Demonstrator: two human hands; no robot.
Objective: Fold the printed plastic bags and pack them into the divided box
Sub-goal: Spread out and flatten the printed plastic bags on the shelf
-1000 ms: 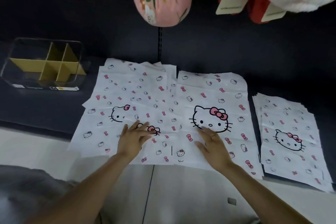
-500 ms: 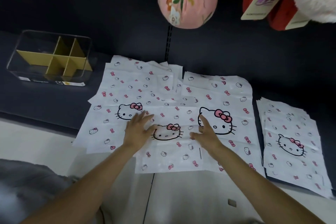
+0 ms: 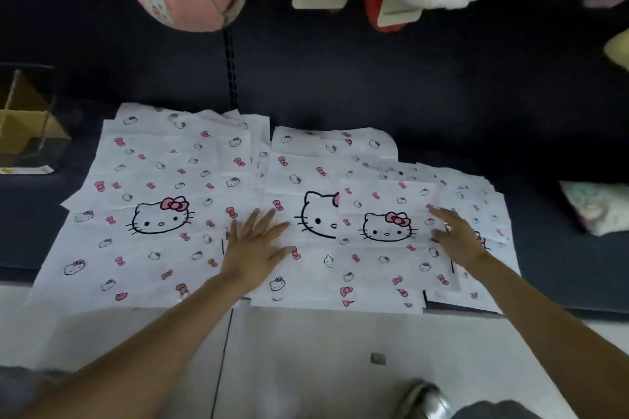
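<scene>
Both my hands are flat, fingers spread, gripping nothing. My left hand (image 3: 253,245) presses the seam between the left bag (image 3: 149,211) and the middle bag (image 3: 303,221). My right hand (image 3: 454,238) rests on the right edge of the top bag (image 3: 388,235), the smaller sheet lying over the middle bag and lapping onto the right stack (image 3: 476,201). Key relation: the top bag sits between my hands, at 3 o'clock from the left and 9 o'clock from the right, which already touches it, so the right is the nearer hand. Its long axis runs 12 to 6, near edge towards me at the shelf lip (image 3: 459,311). My guess is the fold goes across that axis: right hand takes the edge and carries it to 9 o'clock while the left pins. The box (image 3: 23,126) is far off at 10 o'clock from my left hand, half cut by the frame edge, with its dividers (image 3: 20,102) showing; I can't see anything packed in it. Thin film over slick sheets, so I expect it to slide unless pinned.
</scene>
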